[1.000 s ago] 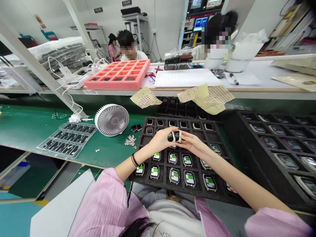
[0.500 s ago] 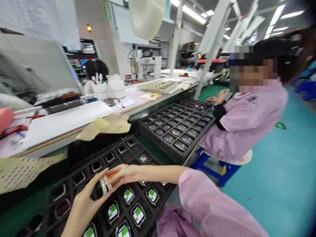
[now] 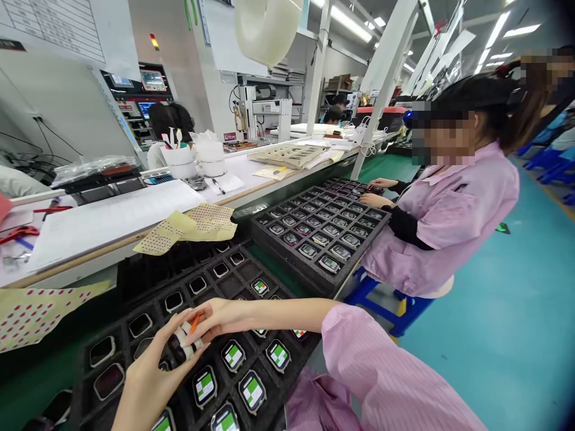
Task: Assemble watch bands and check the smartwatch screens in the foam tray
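Note:
My two hands meet low in the view, above a black foam tray [image 3: 121, 311]. My left hand [image 3: 150, 374] grips a small dark smartwatch body [image 3: 181, 347] wrapped with white bands. My right hand [image 3: 224, 317] reaches in from the right, its fingertips on the watch body. A small orange tab [image 3: 194, 324] sticks up between my fingers. Around my hands, the tray's pockets hold several watches with green-and-white screen films [image 3: 233, 356]. Other pockets show dark empty frames. My hands partly hide the watch body.
A co-worker in a pink smock [image 3: 449, 227] sits on a blue stool at the right, hands on a second black tray of watches [image 3: 318, 233]. Yellow adhesive dot sheets [image 3: 188, 230] lie at the white bench's edge. A teal floor runs along the right.
My view has swung from the bench front to the right, along the aisle. My hands stay together on the watch, and the orange tab now shows more clearly.

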Demonstrator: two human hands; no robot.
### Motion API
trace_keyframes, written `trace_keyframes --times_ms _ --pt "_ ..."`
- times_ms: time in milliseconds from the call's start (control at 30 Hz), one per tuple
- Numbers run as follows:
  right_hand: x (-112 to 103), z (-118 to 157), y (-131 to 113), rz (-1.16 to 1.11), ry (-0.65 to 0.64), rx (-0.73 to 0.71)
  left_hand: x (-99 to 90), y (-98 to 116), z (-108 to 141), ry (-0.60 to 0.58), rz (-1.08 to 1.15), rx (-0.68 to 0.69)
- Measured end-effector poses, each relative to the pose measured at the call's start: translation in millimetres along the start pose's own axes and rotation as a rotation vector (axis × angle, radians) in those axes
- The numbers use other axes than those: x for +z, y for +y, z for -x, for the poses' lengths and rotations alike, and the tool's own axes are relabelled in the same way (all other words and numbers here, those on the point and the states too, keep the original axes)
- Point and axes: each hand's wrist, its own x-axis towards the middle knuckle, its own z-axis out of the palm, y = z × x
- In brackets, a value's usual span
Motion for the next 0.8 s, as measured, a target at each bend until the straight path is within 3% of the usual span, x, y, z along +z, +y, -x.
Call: trace_keyframes --times_ms 233,300,400,433,633,800 --pt "16.1 13.5 -1.0 0.176 0.032 -0.120 -9.8 25.6 6.9 0.085 0.140 -0.022" --pt "15.7 21.8 -8.7 0.291 0.051 -0.237 -12.3 30.5 7.7 0.087 0.192 -0.067" --pt "11.6 35.3 -21.9 0.442 0.253 -0.496 -14.4 30.0 9.5 0.093 0.303 -0.099" --pt "11.0 40.7 -24.6 0.468 0.264 -0.551 -14.6 29.3 10.5 0.107 0.335 -0.102" --pt "21.0 66.4 -17.7 0.620 0.215 -0.743 -12.3 31.8 14.4 0.139 0.438 -0.090" --pt "27.1 63.2 -11.9 0.688 0.210 -0.760 -12.4 33.5 14.0 0.150 0.432 -0.053"
